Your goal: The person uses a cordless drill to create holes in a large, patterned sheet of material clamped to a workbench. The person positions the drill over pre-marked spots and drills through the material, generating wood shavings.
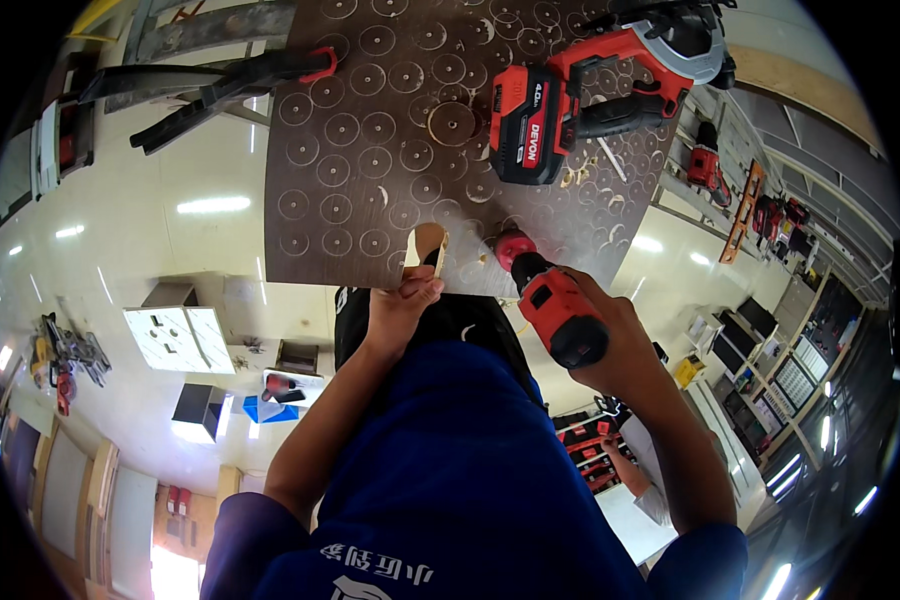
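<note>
A dark brown board (360, 215) lies before me, its face covered with many ring-shaped cuts, each with a small centre dot. At its near edge, beside a rounded notch, my left hand (400, 312) is closed with curled fingers on the edge. My right hand (615, 335) is wrapped round a red and black cordless drill (567, 312). A red hole saw (513, 246) on the drill meets the board near its front edge, right of the notch. The trigger finger is hidden behind the drill. Pale shavings lie on the board close by.
On the board's far right rests a red and black cordless power saw (620, 75) with a large battery. A black clamp (225, 88) with a red tip reaches over the far left edge. A thin white stick (612, 160) lies right. Another person's arm (625, 470) shows behind me, lower right.
</note>
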